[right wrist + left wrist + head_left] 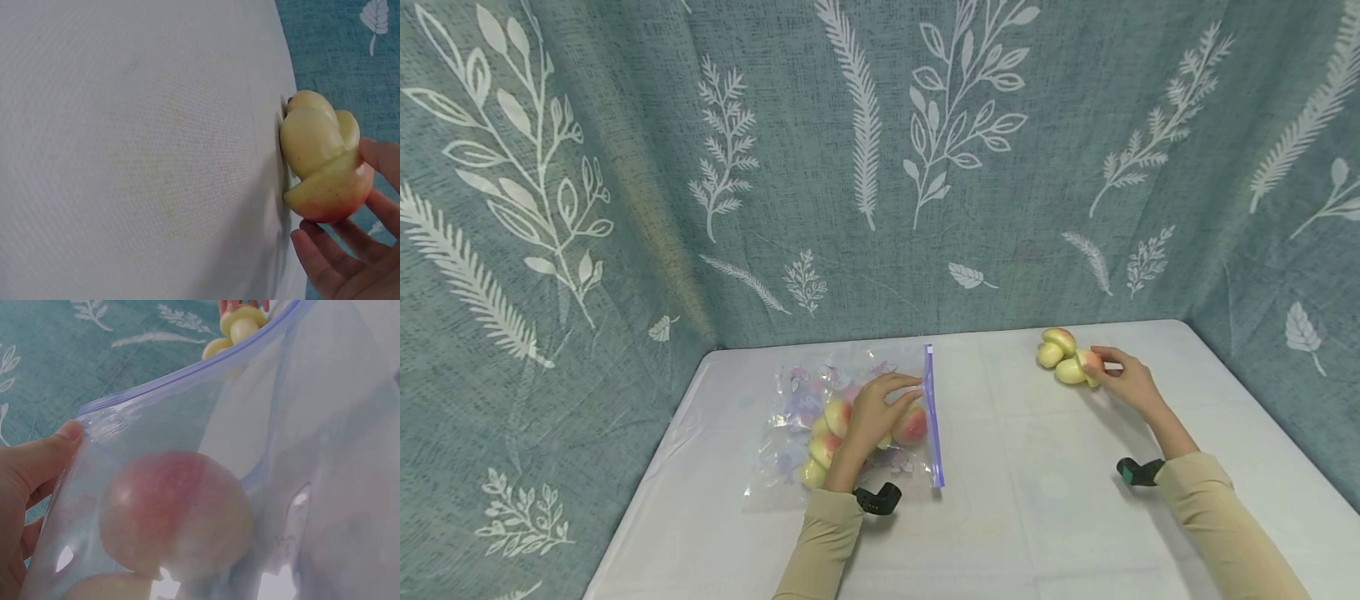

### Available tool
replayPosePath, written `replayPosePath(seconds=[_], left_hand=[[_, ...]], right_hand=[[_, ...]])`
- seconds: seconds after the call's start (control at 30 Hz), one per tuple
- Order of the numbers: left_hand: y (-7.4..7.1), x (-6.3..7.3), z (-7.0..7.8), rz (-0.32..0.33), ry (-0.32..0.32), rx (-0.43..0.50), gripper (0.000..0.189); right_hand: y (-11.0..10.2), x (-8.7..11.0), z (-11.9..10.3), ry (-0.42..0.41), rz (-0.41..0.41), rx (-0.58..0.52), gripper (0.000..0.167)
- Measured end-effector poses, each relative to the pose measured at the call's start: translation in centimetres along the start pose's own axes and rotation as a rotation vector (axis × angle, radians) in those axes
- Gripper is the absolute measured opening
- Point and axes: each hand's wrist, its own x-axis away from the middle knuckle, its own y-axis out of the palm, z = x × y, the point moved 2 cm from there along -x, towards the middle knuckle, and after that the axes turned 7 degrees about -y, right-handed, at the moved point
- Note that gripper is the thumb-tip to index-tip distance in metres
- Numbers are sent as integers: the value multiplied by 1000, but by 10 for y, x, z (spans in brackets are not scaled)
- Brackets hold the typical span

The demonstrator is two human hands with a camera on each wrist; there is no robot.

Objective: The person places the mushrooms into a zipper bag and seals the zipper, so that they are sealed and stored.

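Note:
A clear zip bag with a purple zip strip lies on the table, holding several yellow, red-blushed mushroom-shaped pieces. My left hand reaches over the bag and pinches its edge by the zip; in the left wrist view the thumb presses the film there. To the right, two more of these mushrooms lie close together. My right hand grips the nearer mushroom by its reddish cap, thumb on one side and fingers on the other. The other mushroom lies just left of it.
A white cloth covers the table. A blue-green curtain with white leaf prints stands behind the table and along both sides. Black wrist cameras sit on both wrists.

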Motion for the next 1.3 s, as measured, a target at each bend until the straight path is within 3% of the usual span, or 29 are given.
replayPosePath(seconds=[0.57, 1.03, 1.3], left_hand=[[1, -2, 0, 8, 1, -9, 24], [3, -4, -2, 7, -3, -2, 25], [2, -4, -1, 4, -11, -4, 24]], right_hand=[[-1, 1, 2, 5, 35, 3, 60], [2, -2, -11, -47, 84, -17, 54], [9, -6, -17, -58, 65, -39, 54]])
